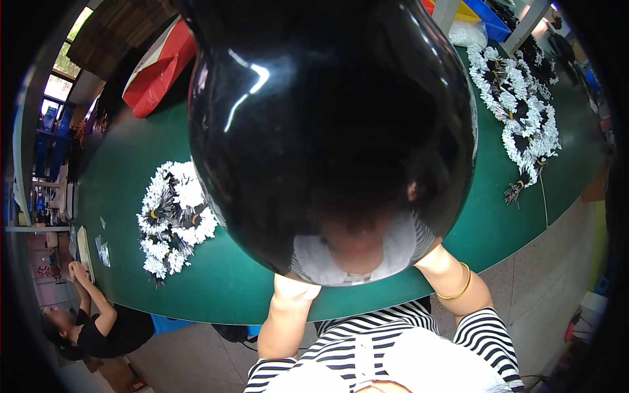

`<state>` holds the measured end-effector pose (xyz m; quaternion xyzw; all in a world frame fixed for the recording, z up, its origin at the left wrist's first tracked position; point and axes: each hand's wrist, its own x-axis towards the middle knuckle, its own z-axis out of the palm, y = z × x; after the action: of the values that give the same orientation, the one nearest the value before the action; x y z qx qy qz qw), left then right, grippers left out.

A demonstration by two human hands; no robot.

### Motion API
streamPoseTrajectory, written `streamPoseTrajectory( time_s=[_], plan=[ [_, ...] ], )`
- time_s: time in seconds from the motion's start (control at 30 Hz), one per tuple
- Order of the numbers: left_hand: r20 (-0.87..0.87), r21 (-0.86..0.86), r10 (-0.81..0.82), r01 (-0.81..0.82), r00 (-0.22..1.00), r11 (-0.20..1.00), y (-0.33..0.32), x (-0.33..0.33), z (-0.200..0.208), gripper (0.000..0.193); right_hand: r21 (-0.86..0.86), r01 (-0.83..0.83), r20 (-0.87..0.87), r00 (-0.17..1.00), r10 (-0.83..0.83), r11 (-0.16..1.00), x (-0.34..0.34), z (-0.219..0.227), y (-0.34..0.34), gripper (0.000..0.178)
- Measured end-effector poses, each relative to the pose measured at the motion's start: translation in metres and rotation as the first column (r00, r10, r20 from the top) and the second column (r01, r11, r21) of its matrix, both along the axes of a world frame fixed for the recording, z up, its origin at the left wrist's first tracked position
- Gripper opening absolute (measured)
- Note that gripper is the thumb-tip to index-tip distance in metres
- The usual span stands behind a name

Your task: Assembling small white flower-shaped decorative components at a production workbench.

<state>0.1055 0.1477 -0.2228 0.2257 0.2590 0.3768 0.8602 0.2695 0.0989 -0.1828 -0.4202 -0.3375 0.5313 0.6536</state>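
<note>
A large, glossy black rounded object (334, 150), narrower at its top like a vase, fills the middle of the view very close up. It covers most of both hands. Below its lower left edge shows the heel of my left hand (296, 289); the fingers are hidden. My right hand (430, 258) shows only near the wrist, at the lower right edge, its fingers also out of sight. Whether either hand grips anything cannot be seen. Left of the black object lies a pile of white-tipped, dark-stemmed bundles (171, 219) tied with yellowish bands.
More white-tipped bundles (517, 108) lie along the right of the green table (118, 190). A red and white bag (157, 72) sits at the far left. Blue and yellow bins (488, 19) stand at the far right. Another person (98, 321) is at the table's left edge.
</note>
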Motion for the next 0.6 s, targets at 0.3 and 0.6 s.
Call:
streamPoseTrajectory(
  time_s=[0.3,0.6],
  plan=[
    [-0.144,0.269,0.103,-0.061,0.984,0.961,-0.008,0.007,0.007,0.022,-0.012,0.04,0.175,0.984,-0.038,0.999,-0.003,-0.008,0.0,0.017],
    [-0.204,0.656,0.322,-0.115,0.924,0.746,-0.002,0.002,0.01,0.04,-0.157,0.063,0.358,0.934,-0.002,0.986,-0.004,0.011,0.0,0.019]
  ],
)
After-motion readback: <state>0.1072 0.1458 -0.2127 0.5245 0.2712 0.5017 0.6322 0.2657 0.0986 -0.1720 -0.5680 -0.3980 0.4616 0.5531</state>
